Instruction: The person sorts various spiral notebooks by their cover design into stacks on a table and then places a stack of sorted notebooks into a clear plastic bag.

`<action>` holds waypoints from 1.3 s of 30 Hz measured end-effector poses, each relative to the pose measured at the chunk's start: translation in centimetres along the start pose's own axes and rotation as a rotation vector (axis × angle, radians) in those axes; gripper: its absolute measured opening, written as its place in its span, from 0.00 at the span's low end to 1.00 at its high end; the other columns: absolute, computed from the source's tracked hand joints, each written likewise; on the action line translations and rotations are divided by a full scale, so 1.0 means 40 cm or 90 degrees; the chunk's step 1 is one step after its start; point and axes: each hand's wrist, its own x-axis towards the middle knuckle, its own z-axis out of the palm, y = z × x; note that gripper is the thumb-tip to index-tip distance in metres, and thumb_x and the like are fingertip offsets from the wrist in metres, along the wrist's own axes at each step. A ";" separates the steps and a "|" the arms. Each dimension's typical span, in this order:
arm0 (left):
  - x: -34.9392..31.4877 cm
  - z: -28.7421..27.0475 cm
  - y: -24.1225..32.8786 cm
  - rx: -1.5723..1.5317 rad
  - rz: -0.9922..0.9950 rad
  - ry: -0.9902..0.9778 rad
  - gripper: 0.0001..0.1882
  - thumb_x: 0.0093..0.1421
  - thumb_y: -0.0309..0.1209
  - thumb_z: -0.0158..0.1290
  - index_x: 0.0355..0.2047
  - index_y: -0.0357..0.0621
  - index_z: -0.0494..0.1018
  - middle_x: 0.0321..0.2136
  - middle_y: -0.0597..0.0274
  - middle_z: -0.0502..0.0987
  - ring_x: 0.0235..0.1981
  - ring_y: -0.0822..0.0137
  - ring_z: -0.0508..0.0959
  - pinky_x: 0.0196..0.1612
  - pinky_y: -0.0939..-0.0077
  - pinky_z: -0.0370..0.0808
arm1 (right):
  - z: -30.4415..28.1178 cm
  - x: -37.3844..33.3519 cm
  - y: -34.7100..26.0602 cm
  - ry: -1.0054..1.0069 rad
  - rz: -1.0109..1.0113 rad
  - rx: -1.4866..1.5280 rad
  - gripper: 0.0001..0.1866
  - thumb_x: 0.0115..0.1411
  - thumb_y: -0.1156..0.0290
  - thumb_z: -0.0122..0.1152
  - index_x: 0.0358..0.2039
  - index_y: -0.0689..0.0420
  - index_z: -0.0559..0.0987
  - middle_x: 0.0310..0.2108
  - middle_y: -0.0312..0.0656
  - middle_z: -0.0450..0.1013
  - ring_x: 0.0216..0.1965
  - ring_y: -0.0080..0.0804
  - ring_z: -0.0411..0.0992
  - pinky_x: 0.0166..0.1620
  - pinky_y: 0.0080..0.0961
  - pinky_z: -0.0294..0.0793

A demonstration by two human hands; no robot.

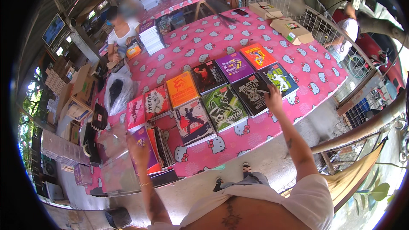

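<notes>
Several spiral notebooks with sports drawings lie in two slanting rows on a pink table. My right hand (pixel 273 97) is at the right edge of a black notebook (pixel 252 93), its fingers closed on that edge. Beside it lies a blue-green notebook (pixel 279 79). To the left are a green soccer notebook (pixel 224 107) and a white-and-red one (pixel 193 121). Behind them sit orange (pixel 182 88), dark red (pixel 208 76) and purple (pixel 232 66) notebooks. My left hand (pixel 139 150), smeared by motion, is over a purple notebook (pixel 147 138) next to a spiral-bound stack (pixel 162 147).
A tall stack of notebooks (pixel 151 40) and a clear plastic bag (pixel 120 91) stand toward the far left, near a seated person (pixel 123 34). Cardboard boxes (pixel 292 31) lie at the back right. A wire-mesh fence (pixel 313 19) runs along the right.
</notes>
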 end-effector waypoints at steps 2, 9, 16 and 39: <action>0.041 0.140 0.341 -0.081 0.155 -0.091 0.27 0.53 0.35 0.63 0.50 0.37 0.69 0.46 0.41 0.74 0.48 0.44 0.73 0.51 0.55 0.70 | -0.015 0.084 0.045 -0.112 0.011 -0.115 0.26 0.58 0.63 0.60 0.56 0.59 0.71 0.55 0.52 0.70 0.53 0.51 0.70 0.55 0.47 0.69; -0.076 0.574 0.894 -0.116 0.542 -0.178 0.32 0.55 0.35 0.58 0.59 0.39 0.64 0.56 0.34 0.65 0.57 0.39 0.67 0.56 0.49 0.67 | 0.029 0.196 -0.018 -0.444 0.013 -0.268 0.25 0.60 0.53 0.61 0.51 0.58 0.73 0.46 0.53 0.74 0.49 0.52 0.75 0.49 0.46 0.75; 0.100 0.287 0.958 -0.454 0.345 -0.209 0.10 0.61 0.23 0.49 0.43 0.41 0.73 0.29 0.46 0.78 0.27 0.51 0.80 0.28 0.61 0.75 | -0.125 0.246 0.167 -0.357 -0.059 -0.204 0.29 0.52 0.73 0.57 0.57 0.58 0.68 0.35 0.60 0.77 0.39 0.54 0.77 0.40 0.47 0.77; -0.268 -0.239 -0.192 -0.098 0.183 -0.237 0.29 0.58 0.36 0.57 0.58 0.36 0.67 0.57 0.40 0.69 0.63 0.46 0.65 0.64 0.44 0.58 | 0.324 -0.370 -1.011 -0.404 -0.705 0.330 0.31 0.45 0.87 0.54 0.51 0.49 0.78 0.54 0.42 0.72 0.57 0.42 0.68 0.59 0.37 0.69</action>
